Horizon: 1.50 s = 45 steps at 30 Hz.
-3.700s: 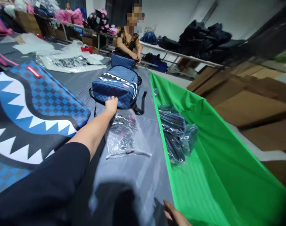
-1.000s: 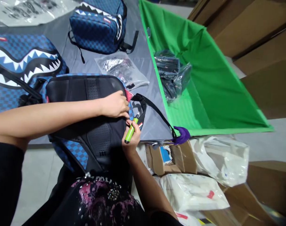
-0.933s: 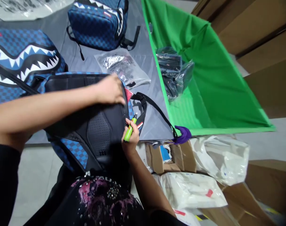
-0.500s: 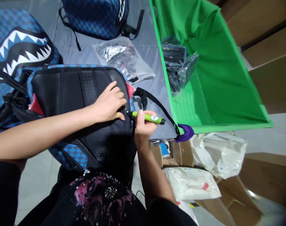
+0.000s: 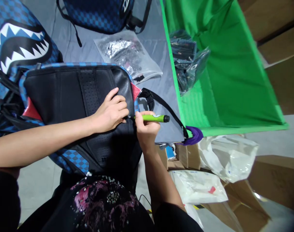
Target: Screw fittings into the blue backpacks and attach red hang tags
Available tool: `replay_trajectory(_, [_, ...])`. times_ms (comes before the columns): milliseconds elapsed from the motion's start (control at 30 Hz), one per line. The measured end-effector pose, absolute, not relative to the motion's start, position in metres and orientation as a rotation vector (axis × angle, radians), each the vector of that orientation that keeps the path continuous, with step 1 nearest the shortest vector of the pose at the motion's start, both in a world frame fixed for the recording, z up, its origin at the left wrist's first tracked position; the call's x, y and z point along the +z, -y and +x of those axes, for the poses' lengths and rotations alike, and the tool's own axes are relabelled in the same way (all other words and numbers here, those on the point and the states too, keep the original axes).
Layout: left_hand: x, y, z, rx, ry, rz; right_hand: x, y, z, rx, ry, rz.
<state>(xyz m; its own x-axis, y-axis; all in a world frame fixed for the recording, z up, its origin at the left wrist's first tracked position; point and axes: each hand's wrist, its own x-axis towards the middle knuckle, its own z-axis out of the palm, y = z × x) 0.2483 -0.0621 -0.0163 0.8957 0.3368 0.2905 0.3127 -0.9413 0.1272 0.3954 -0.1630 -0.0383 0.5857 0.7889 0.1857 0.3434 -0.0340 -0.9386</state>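
Just past your patterned top [image 5: 103, 199], the open-air work is happening: the backpack [image 5: 76, 161] is lying back panel [image 5: 62, 96] up, reaching onto the grey table [image 5: 171, 129]. Your right hand [image 5: 147, 130] is pinching a lime-green marker [image 5: 153, 118], its tip pointing at the panel; you can't tell whether it's touching. Just beside it, your left hand [image 5: 110, 111] is resting there, fingers slightly spread; thumb grip, can't tell. Farther on, a clear plastic bag [image 5: 130, 54] is lying near, a green bin [image 5: 246, 96] is holding wrapped packages [image 5: 184, 53], and another checked backpack [image 5: 98, 14] is sitting beyond.
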Motion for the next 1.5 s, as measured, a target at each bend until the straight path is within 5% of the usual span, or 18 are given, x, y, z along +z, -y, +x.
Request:
replay_trajectory(667, [-0.032, 0.060, 0.247, 0.543, -0.530, 3.012, -0.044, 0.157, 0.396, 0.246, 1.156, -1.755])
replay_trajectory(900, [-0.032, 0.061, 0.246, 0.819, -0.441, 3.119, -0.045, 0.156, 0.394, 0.281, 1.118, -1.794])
replay_trajectory(1500, [-0.036, 0.059, 0.245, 0.616, -0.481, 3.112, -0.042, 0.151, 0.401, 0.315, 1.183, -1.828])
